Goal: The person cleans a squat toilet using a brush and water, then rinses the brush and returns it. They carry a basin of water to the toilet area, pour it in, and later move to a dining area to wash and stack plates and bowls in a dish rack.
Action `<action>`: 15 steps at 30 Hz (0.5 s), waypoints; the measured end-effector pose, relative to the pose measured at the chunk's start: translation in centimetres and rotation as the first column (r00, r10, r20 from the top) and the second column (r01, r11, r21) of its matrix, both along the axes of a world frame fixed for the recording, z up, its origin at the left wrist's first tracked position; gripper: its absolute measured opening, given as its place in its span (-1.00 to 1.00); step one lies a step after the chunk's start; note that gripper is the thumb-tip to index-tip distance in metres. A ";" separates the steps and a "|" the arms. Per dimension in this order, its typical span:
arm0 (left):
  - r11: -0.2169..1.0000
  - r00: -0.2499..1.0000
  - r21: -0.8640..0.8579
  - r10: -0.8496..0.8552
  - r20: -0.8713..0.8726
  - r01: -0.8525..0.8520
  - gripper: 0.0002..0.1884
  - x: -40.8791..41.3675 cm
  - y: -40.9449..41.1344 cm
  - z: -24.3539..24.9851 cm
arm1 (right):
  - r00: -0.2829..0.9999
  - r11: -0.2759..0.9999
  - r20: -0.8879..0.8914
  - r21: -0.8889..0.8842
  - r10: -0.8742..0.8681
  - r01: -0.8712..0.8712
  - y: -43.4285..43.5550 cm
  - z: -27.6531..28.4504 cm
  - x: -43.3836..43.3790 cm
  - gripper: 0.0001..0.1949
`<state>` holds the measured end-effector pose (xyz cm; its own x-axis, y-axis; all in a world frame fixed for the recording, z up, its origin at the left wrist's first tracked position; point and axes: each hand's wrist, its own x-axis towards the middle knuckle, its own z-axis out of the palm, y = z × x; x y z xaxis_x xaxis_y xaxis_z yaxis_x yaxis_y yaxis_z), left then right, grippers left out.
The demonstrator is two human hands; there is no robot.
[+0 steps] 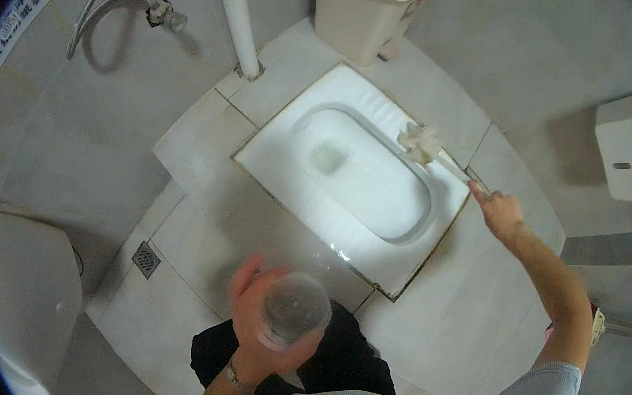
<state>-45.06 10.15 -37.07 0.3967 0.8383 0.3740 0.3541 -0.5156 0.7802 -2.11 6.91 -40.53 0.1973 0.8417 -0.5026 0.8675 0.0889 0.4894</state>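
Observation:
A white ceramic squat toilet (373, 199) is set into the tiled floor in front of me. My right hand (499, 211) grips the pale handle of a toilet brush (420, 144). Its whitish, frayed head rests at the upper right rim of the pan. In my left hand (257, 310) is a clear round container (296, 307), held above my knees and blurred. I cannot tell what is inside it. A little water stands in the toilet's drain hole (329, 157).
Behind the toilet stands a lidded beige bin (356, 15), with a white pipe (234, 4) to its left. A paper dispenser (631, 151) hangs on the right wall. At left are a braided hose (90, 14), a floor drain (146, 260) and a white basin (19, 283).

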 end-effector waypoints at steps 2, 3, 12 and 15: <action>0.999 1.000 -0.030 0.026 0.014 -0.026 -0.36 -0.2 -0.2 -0.1 | 0.998 1.000 -0.059 -0.007 0.000 -0.001 -0.1 0.2 -3.0 -0.26; 0.999 1.000 -0.034 0.023 0.019 -0.022 -0.36 0.1 -0.4 0.1 | 0.993 1.000 -0.114 0.006 -0.010 0.010 -0.2 -1.1 -3.6 -0.26; 0.994 0.995 -0.072 0.077 -0.065 -0.081 -0.33 -0.3 -1.3 0.0 | 0.793 0.937 -0.597 0.196 -0.119 0.288 12.3 -19.5 -13.9 -0.55; 0.996 0.994 -0.074 0.039 -0.104 -0.046 -0.31 -0.7 -1.2 -0.1 | 0.760 0.911 -0.642 0.244 -0.105 0.332 10.9 -19.0 -12.0 -0.56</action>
<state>-45.81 8.94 -37.17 0.3931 0.8796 0.2679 0.4548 -0.4392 0.7748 -14.07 17.83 -59.50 0.1479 0.9466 -0.2865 0.9623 -0.2046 -0.1793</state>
